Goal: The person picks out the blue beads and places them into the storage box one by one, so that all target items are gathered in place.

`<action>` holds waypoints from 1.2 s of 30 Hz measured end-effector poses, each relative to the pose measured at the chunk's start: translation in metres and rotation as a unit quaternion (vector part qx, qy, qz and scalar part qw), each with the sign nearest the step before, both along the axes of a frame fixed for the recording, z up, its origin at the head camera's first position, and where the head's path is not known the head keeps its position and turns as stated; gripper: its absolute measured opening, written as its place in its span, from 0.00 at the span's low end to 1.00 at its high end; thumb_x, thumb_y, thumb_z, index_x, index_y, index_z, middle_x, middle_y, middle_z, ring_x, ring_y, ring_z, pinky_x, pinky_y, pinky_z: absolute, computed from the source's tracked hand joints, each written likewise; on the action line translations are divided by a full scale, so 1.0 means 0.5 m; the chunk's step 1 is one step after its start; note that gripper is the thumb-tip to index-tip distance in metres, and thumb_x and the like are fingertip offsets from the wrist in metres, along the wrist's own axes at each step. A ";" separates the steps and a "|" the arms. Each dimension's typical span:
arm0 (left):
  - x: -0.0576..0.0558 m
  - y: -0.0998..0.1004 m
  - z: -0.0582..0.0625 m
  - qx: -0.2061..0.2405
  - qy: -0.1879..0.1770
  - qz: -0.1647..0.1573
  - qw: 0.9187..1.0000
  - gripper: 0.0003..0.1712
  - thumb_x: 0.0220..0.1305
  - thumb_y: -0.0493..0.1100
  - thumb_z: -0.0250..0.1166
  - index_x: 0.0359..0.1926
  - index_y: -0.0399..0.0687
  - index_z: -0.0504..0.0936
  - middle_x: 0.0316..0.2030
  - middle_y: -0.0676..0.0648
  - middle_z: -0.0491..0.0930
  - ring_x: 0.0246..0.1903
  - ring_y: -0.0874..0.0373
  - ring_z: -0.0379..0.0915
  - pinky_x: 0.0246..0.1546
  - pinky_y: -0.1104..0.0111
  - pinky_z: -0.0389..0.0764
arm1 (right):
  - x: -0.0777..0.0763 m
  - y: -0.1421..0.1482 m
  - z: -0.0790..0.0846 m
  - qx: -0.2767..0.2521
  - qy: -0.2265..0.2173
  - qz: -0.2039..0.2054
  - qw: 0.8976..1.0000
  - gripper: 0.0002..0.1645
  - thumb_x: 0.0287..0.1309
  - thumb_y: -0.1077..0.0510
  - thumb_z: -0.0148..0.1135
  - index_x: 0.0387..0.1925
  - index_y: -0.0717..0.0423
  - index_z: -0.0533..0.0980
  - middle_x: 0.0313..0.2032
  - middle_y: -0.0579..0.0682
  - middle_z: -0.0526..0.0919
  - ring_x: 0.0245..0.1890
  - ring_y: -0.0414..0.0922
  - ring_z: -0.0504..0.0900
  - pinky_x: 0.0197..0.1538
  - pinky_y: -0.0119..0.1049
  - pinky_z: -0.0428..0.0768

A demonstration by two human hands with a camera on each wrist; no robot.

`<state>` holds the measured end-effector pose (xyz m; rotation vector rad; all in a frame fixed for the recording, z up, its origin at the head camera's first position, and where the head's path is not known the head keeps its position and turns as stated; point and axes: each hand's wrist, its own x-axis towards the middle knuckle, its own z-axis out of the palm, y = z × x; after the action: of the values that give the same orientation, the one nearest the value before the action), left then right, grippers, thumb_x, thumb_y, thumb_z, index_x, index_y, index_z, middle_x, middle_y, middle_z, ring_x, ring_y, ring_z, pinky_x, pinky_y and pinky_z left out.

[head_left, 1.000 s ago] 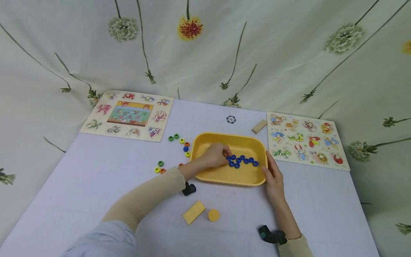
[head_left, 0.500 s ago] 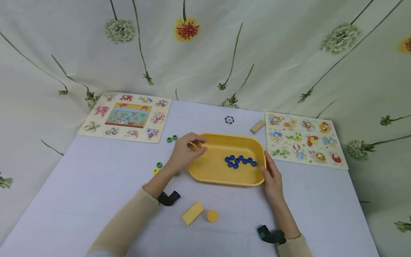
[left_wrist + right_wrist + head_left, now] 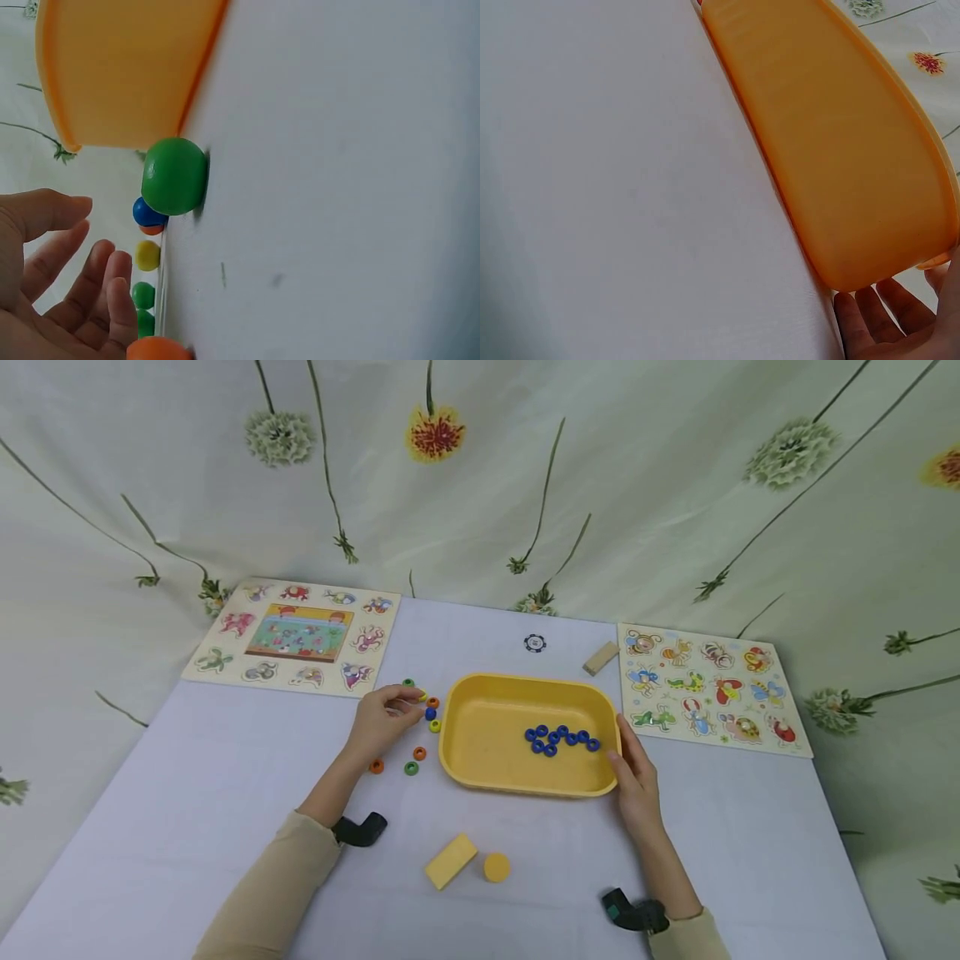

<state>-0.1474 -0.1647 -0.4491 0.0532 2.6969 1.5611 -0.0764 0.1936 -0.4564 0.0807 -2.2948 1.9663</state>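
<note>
My left hand point(image 3: 385, 720) is over the loose beads left of the yellow tray point(image 3: 480, 752). Its fingertips are by a yellow bead point(image 3: 423, 697); in the left wrist view thumb and fingers stand apart with nothing between them. Close by lie a blue bead point(image 3: 431, 714), an orange bead point(image 3: 432, 702) and another yellow bead point(image 3: 435, 726). A green bead point(image 3: 175, 176) looms large in the left wrist view. My right hand point(image 3: 637, 781) holds the tray's right end, thumb at the rim and fingers against the outer wall. Several blue beads point(image 3: 562, 731) lie inside the tray.
Behind stand a sea-animal puzzle board point(image 3: 300, 635) at left and an insect puzzle board point(image 3: 708, 689) at right. A wooden block point(image 3: 602, 657) and a poker chip point(image 3: 535, 643) lie behind the tray. In front are a yellow block point(image 3: 451, 861) and a yellow disc point(image 3: 497, 867).
My left hand has left the blue beads in the tray and moved out leftward over its rim to the loose beads. The right hand keeps its hold on the tray.
</note>
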 end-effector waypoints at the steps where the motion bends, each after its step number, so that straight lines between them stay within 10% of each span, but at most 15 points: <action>1: -0.001 -0.001 -0.003 -0.004 -0.001 -0.002 1.000 0.15 0.52 0.43 0.64 0.43 0.47 0.79 0.39 0.48 0.78 0.35 0.57 0.71 0.34 0.71 0.75 | 0.000 0.000 0.000 0.000 0.000 0.000 1.000 0.29 0.62 0.66 0.41 0.65 0.55 0.53 0.66 0.50 0.54 0.66 0.46 0.53 0.59 0.22 0.59; 15: -0.014 0.010 -0.031 -0.132 -0.035 -0.042 0.990 0.15 0.52 0.45 0.64 0.43 0.54 0.80 0.36 0.49 0.75 0.33 0.56 0.68 0.31 0.70 0.69 | 0.003 0.000 -0.002 0.004 -0.001 -0.005 1.000 0.29 0.62 0.66 0.42 0.65 0.55 0.53 0.66 0.51 0.55 0.66 0.46 0.53 0.58 0.20 0.59; 22: -0.017 0.010 -0.033 -0.122 -0.018 -0.030 0.992 0.13 0.51 0.42 0.64 0.40 0.50 0.80 0.31 0.48 0.76 0.30 0.57 0.69 0.30 0.70 0.71 | 0.000 -0.001 -0.001 0.002 -0.003 -0.002 1.000 0.29 0.63 0.66 0.41 0.65 0.54 0.53 0.66 0.49 0.54 0.66 0.44 0.53 0.58 0.20 0.59; 30: -0.011 0.022 0.037 -0.033 0.028 -0.011 0.999 0.13 0.50 0.39 0.65 0.40 0.46 0.78 0.31 0.48 0.76 0.29 0.57 0.70 0.31 0.74 0.76 | 0.001 -0.002 -0.001 0.005 -0.002 0.000 1.000 0.29 0.63 0.66 0.41 0.65 0.55 0.53 0.66 0.50 0.54 0.66 0.45 0.53 0.58 0.20 0.59; 36: -0.019 0.079 0.090 -0.003 0.045 -0.076 0.996 0.16 0.51 0.38 0.65 0.44 0.46 0.79 0.34 0.49 0.77 0.32 0.58 0.72 0.34 0.73 0.77 | 0.000 -0.001 0.001 0.003 -0.004 -0.005 1.000 0.29 0.63 0.66 0.42 0.65 0.54 0.53 0.66 0.48 0.55 0.66 0.45 0.53 0.59 0.21 0.59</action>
<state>-0.1571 -0.1250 -0.4040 0.3292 2.6903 1.5430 -0.0764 0.1930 -0.4561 0.0629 -2.3021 1.9585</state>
